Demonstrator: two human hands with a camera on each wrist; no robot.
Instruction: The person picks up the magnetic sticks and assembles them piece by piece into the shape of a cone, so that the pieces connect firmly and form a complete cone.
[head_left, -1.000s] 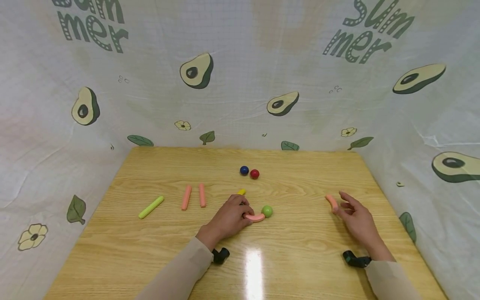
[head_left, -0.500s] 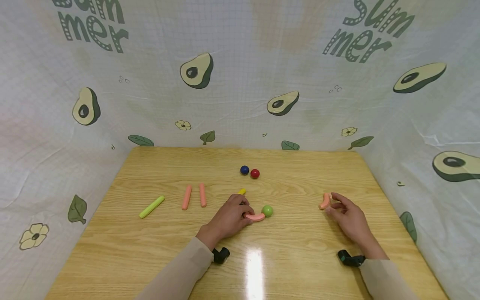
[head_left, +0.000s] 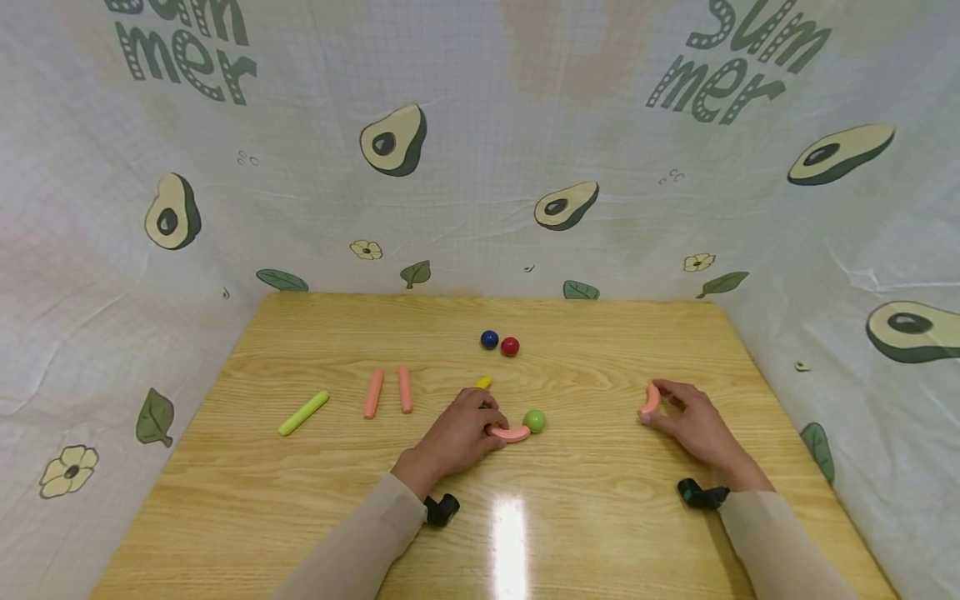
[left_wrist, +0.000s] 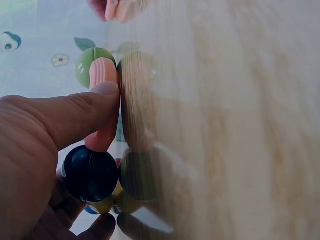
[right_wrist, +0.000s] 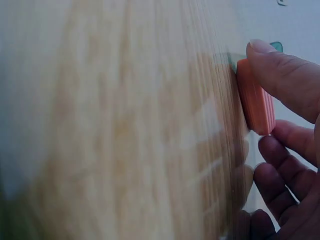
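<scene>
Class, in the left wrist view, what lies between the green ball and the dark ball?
A pink piece lies between them, with the left hand's thumb across it, as the left wrist view shows.

On the desk (head_left: 600, 508), one blue ball (head_left: 489, 339), one red ball (head_left: 510, 347), one green ball (head_left: 535, 422) and one dark ball (left_wrist: 90, 173) are making four. Two straight pink sticks (head_left: 373, 394) (head_left: 405, 389), one straight lime stick (head_left: 303, 413), two curved pink pieces (head_left: 512, 434) (head_left: 649, 401) and one partly hidden yellow piece (head_left: 484, 383) are showing too.
</scene>
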